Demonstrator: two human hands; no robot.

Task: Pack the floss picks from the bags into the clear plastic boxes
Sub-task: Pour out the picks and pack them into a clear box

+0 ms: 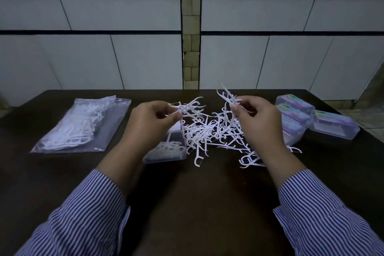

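A loose pile of white floss picks (216, 131) lies on the dark table between my hands. My left hand (151, 122) pinches a small bunch of picks (190, 107) above an open clear plastic box (166, 151), which holds some picks. My right hand (259, 118) pinches a few picks (229, 96) held upright over the pile. A clear bag with floss picks (83, 124) lies at the left.
Several closed clear boxes with purple labels (332, 127) stand at the right, near the table's edge. The dark table (197, 203) ends at a white panelled wall behind. My striped sleeves fill the lower corners.
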